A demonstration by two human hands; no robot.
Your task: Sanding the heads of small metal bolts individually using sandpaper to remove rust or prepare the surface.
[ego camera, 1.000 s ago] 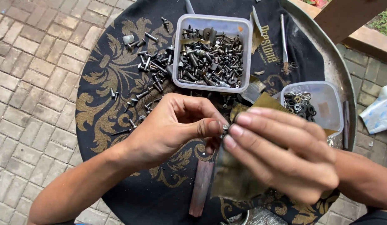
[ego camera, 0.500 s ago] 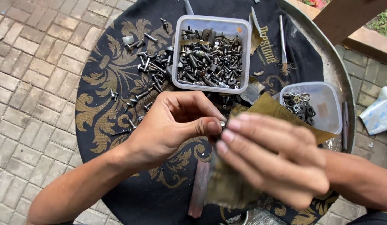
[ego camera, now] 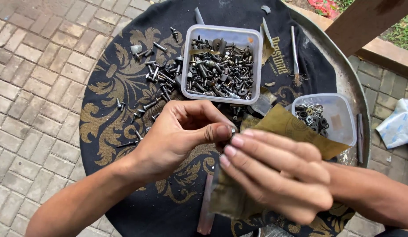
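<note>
Nearest, the right hand (ego camera: 274, 175) lies flat, its grip pressed around a sheet of brown sandpaper (ego camera: 287, 127). Touching its fingertips, the left hand (ego camera: 182, 131) pinches a small metal part, mostly hidden, between thumb and fingers. Beyond, on the black patterned cloth (ego camera: 111, 83), loose screws (ego camera: 155, 83) lie beside a square tub of bolts (ego camera: 221, 66); a smaller tub of washers (ego camera: 327, 118) sits right.

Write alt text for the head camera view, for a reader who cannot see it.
Two bare hands meet over a round tray draped in black cloth with gold ornament: the left hand pinches a small metal part, the right hand holds brown sandpaper against it. Behind them, a clear tub of dark screws, loose screws and a smaller tub of washers.
</note>
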